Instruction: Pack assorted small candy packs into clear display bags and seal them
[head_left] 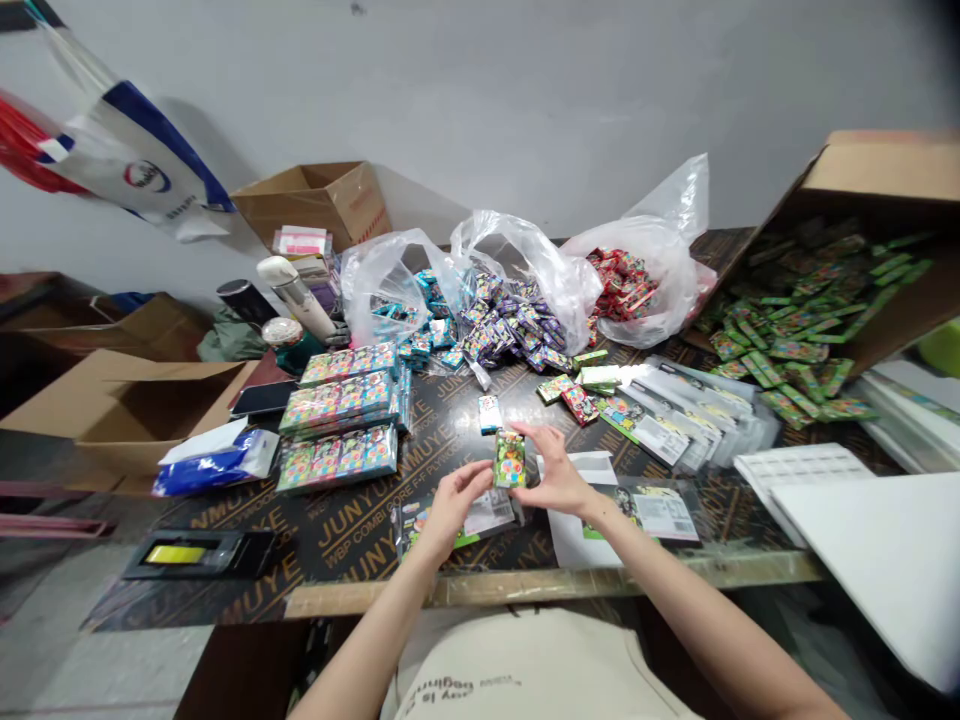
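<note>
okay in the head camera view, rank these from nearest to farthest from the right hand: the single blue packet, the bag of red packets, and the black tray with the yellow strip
Measured from the right hand:
1. Single blue packet, just beyond the hand, slightly left.
2. Bag of red packets, far side, right.
3. Black tray with the yellow strip, near edge, far left.

Single view, head-mounted. Looks forward and down from above the person's chest onto a dark printed worktable (pixel 352 535), whose near edge runs across the lower third of the frame. Both forearms enter from the bottom; left hand (pixel 450 505) and right hand (pixel 559 480) meet close to the lens, just below centre. Wide-angle lens: the side edges bow, and the tipped cardboard box (pixel 862 200) at far right leans inward. Far limit is a pale wall (pixel 480 100) behind the table. No second view; nothing overlaps.
</note>
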